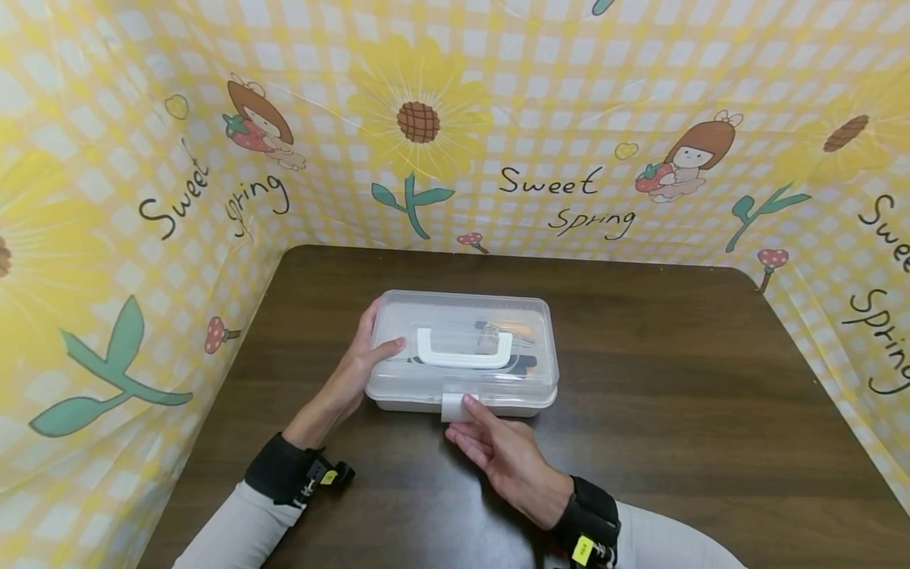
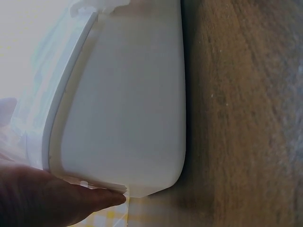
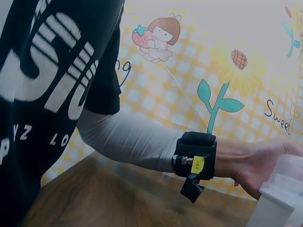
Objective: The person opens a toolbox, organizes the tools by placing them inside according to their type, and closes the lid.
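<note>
A clear-lidded plastic storage box point(image 1: 462, 308) with a pale base sits on the table, its lid down. A white carry handle point(image 1: 464, 361) lies folded flat on the lid. My left hand point(image 1: 359, 359) grips the box's left end, thumb over the lid and fingers along the side. At the front, my right hand point(image 1: 508, 458) pinches the white latch point(image 1: 452, 408), thumb on its face and fingers beneath. Several small tools point(image 1: 522, 365) show blurrily through the lid. The left wrist view has the box's front wall point(image 2: 123, 104) close up.
The dark wooden table point(image 1: 675, 395) extends on both sides of the box. Yellow checked cloth point(image 1: 554, 87) with flowers and lettering hangs around its back and sides. Both wrists wear black straps, the right one point(image 1: 586, 518) near the table's front.
</note>
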Demonstrator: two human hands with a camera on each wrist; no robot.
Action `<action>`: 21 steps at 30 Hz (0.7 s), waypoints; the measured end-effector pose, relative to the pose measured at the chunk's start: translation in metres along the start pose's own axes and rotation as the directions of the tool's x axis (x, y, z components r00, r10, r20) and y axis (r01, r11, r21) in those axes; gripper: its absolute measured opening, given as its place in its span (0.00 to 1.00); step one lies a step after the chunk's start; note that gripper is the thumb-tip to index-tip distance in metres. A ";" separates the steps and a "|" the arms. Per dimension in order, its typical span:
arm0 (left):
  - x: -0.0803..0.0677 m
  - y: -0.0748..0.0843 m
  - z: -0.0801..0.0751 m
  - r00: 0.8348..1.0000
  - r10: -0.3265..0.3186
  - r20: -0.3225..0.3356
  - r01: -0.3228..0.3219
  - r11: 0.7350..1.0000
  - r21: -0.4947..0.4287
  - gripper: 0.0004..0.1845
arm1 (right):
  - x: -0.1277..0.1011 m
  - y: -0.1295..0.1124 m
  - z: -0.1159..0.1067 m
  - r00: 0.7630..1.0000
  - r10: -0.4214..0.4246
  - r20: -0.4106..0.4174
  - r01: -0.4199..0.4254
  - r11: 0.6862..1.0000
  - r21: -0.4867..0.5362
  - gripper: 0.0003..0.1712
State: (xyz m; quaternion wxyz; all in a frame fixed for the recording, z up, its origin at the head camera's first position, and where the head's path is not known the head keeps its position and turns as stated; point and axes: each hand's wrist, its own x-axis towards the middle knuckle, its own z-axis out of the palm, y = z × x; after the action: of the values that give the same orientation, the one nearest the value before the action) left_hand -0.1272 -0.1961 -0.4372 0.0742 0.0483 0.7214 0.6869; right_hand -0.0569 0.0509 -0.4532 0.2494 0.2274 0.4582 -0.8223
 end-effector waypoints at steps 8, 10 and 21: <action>0.000 0.000 0.000 1.000 -0.006 -0.007 0.006 1.000 -0.005 0.45 | -0.007 -0.012 0.006 1.000 0.003 0.015 -0.003 1.000 -0.007 0.33; -0.001 0.001 0.000 1.000 -0.012 -0.008 0.012 1.000 -0.009 0.45 | -0.008 -0.013 0.007 1.000 0.005 0.017 -0.005 1.000 -0.006 0.33; -0.001 -0.002 0.000 1.000 -0.010 -0.013 0.010 1.000 -0.004 0.45 | -0.008 -0.010 0.006 1.000 0.001 -0.011 -0.001 1.000 -0.010 0.33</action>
State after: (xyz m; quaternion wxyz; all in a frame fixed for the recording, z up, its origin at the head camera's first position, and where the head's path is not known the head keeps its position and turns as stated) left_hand -0.1258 -0.1966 -0.4391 0.0731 0.0403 0.7208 0.6881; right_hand -0.0576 0.0519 -0.4390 0.2482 0.2310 0.4637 -0.8185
